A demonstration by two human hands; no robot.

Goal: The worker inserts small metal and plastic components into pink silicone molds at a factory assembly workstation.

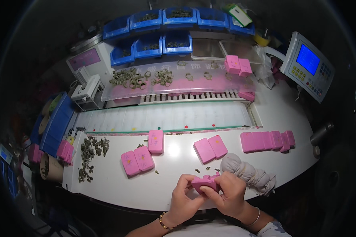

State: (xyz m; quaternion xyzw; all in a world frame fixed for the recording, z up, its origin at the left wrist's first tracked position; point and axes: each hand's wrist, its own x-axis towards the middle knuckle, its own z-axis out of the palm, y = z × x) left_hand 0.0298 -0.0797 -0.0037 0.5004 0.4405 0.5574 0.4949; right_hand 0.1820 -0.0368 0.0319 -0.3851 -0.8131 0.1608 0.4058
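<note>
At the table's near edge, my left hand point(182, 202) and my right hand point(231, 193) both grip one pink rubber mould point(203, 183). Its upper edge is uneven and looks bent or parted between my fingers. Whether a piece sits inside it I cannot tell. Just beyond my hands lie a few small dark green bits point(208, 168). A pair of pink moulds point(205, 151) rests side by side behind those bits. Farther left are three more pink moulds point(142, 158) with handwritten marks. A rolled grey-white cloth point(247, 172) lies right beside my right hand.
A row of pink moulds point(261, 141) stands at right. Small green pieces point(91, 152) are heaped at left. Behind a long white strip point(166, 117), a clear sheet point(209, 89) carries green rings point(132, 78). Blue bins point(148, 50) and a control panel point(308, 65) stand at the back.
</note>
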